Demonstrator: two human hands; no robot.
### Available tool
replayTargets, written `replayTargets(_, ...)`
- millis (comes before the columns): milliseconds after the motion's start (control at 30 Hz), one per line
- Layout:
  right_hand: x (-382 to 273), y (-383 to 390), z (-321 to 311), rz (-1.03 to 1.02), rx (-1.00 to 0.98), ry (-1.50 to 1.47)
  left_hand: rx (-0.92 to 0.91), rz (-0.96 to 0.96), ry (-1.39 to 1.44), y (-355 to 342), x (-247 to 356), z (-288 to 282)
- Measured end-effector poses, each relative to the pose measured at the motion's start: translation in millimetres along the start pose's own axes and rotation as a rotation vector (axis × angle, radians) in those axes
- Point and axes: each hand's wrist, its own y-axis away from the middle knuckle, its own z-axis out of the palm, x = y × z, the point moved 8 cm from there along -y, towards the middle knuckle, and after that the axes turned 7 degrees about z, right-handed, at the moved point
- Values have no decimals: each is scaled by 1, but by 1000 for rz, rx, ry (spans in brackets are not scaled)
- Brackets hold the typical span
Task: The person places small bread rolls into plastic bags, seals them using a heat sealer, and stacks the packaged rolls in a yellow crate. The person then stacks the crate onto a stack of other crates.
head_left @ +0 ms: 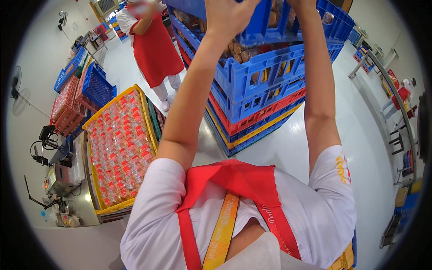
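Both my arms reach up and forward to a blue plastic crate (254, 33) on top of a tall stack. My left hand (228, 20) grips its near left side, and my right hand (302, 4) is on it farther right, with the fingers cut off by the upper edge. That crate sits slightly askew over another blue crate (245, 74), which holds brown, bread-like items (243, 53). Below are more blue crates, a red crate (252, 120) and a yellow one (270, 131), all on the floor.
To my left stands a yellow tray (152, 121) full of clear packs with red labels. A co-worker in a red apron (157, 54) stands beyond it, close to the stack. Red and blue crates (96, 85) are piled along the left wall. A metal rail (391, 83) curves along the right.
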Motion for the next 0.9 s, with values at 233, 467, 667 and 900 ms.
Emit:
replayTargets(233,-29,48,8,-182,49,-101,-41,-44,276,54,-33,1)
replayTargets(467,-16,59,10,-210,70,-13,-6,-90,193,57,-29,-1)
replayTargets(667,9,54,18,60,14,-28,48,14,113,51,-21,-6)
replayTargets(900,-3,66,10,-103,123,9,64,41,61,63,-16,-4)
